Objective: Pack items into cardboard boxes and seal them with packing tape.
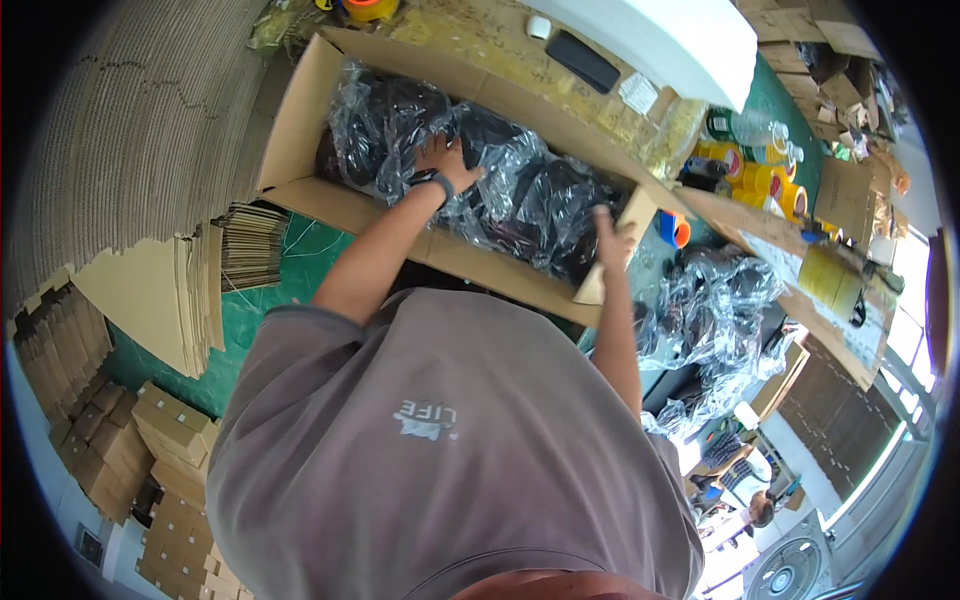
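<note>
A long open cardboard box (500, 268) lies across the work surface before me. Dark items wrapped in clear plastic (520, 175) fill it from end to end; what they are, the wrapping hides. My left hand (449, 166) rests with spread fingers on the plastic near the middle-left of the box, a dark band around its wrist. At the box's right end, my right hand (613, 240) grips the upright end flap, its thumb on the inner side and its fingers toward the outside.
Tall stacks of flat cardboard (150, 120) stand at the left. Behind the box are a dark phone (583, 62) and a small white case (539, 27). Yellow tape rolls (765, 182) and plastic bottles (745, 130) sit at the right, above more plastic-wrapped dark items (715, 310). Another person (745, 490) is farther off.
</note>
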